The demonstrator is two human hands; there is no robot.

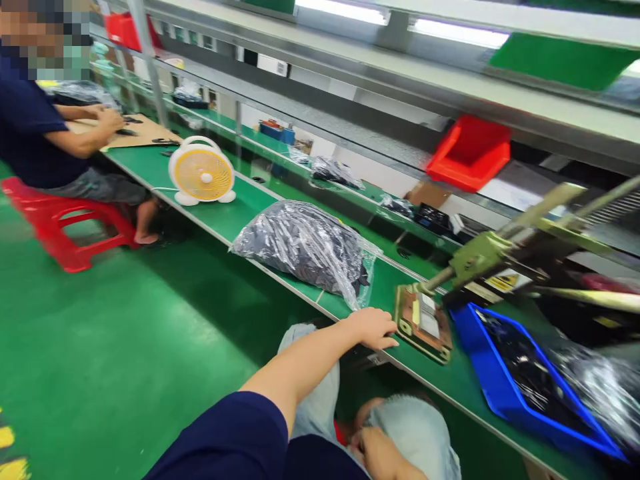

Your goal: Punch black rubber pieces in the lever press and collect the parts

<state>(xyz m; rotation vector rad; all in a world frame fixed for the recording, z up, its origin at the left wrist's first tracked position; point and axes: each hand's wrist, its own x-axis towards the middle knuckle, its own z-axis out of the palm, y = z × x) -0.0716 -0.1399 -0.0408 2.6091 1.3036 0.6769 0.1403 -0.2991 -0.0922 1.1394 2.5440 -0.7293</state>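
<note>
My left hand [374,327] rests on the front edge of the green bench, fingers stretched out and holding nothing I can see. Its fingertips are at the near left corner of the base plate of a hand-lever press [423,322]; whether they touch it is unclear. Behind that hand lies a large clear plastic bag [305,243] full of dark parts. Down in my lap, between my knees, is my right hand [367,445], partly hidden and blurred, so its fingers cannot be made out.
Right of the press stands a blue bin [493,383] holding black parts. A white and yellow fan [205,175] stands on the bench [253,193] to the left. Farther left, a co-worker sits on a red stool [75,227]. A red bin [470,153] hangs at the shelf.
</note>
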